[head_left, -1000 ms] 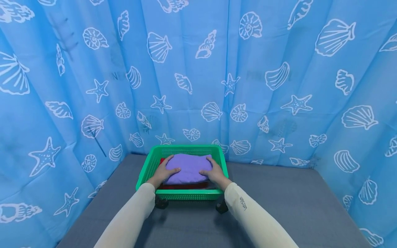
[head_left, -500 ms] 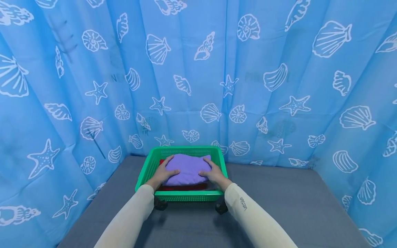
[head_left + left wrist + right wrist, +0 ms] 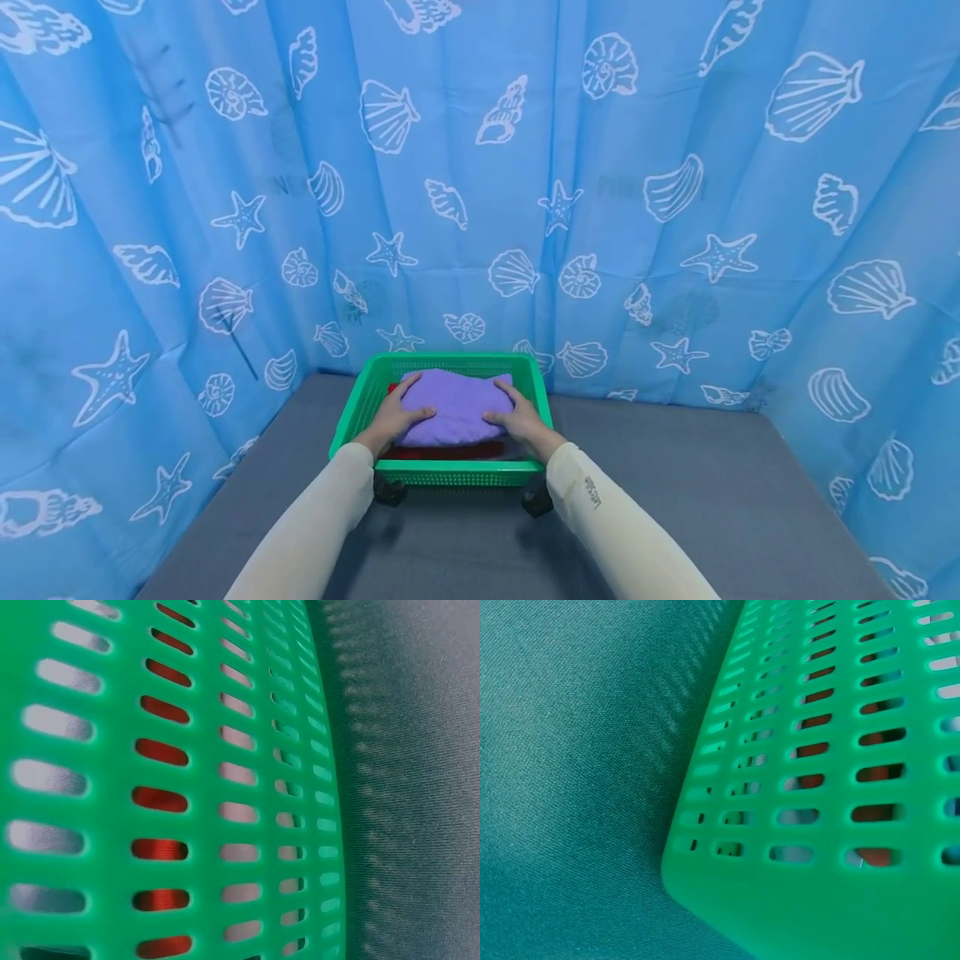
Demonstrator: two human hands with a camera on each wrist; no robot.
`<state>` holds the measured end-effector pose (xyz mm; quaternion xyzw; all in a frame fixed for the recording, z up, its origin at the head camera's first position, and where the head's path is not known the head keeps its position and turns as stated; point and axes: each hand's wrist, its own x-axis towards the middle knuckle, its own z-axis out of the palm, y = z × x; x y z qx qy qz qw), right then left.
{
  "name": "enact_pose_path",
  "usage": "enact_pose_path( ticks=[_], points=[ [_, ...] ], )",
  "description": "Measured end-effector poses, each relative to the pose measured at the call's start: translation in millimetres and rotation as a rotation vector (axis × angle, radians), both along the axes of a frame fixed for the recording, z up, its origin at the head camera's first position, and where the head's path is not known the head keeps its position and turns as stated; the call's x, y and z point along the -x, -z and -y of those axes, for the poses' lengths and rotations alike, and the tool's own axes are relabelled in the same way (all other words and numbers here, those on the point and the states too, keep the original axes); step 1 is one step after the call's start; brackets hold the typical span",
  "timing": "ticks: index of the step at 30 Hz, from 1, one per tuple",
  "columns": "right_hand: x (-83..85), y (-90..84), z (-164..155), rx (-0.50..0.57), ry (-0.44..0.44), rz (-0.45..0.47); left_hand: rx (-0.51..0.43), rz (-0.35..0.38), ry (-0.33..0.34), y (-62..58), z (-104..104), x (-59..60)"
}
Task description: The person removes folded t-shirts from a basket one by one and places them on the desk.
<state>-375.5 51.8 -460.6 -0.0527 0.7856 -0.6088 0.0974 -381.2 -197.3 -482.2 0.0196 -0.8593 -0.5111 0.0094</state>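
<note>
Even, bright lighting; wide-angle bending at the head view's edges.

Soft shadows are cast beneath the forearms and the green basket (image 3: 450, 475) onto the grey table (image 3: 712, 492). No glare is seen. The curtain (image 3: 675, 167) is bowed toward the frame corners. In the 2 wrist views, the basket wall (image 3: 105, 787) is blurred at close range.

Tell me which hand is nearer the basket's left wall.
Left. The left hand rests on the purple cloth's left side, beside the left wall of the green basket. The right hand lies on the cloth's right side, by the opposite wall.
</note>
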Motion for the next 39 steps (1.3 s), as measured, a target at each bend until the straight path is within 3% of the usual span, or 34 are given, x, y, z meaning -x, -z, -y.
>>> enact_pose_path(
  ticks=[13, 21, 33, 39],
  points=[
    [-4.0, -3.6, -11.7, 0.026, -0.020, -0.011, -0.050, -0.007, 0.071, -8.4, -6.0, 2.0],
    [-6.5, -6.1, -10.4, 0.081, -0.064, -0.012, -0.034, 0.010, 0.078, -18.1, -2.8, -4.9],
    [-5.8, -20.1, -23.6, 0.169, -0.050, 0.035, -0.063, -0.002, 0.087, -30.0, -15.9, -3.1],
    [-2.6, -30.6, -34.9, 0.108, -0.041, 0.033, -0.108, -0.005, 0.109, -33.1, -25.7, -0.6]
  ],
)
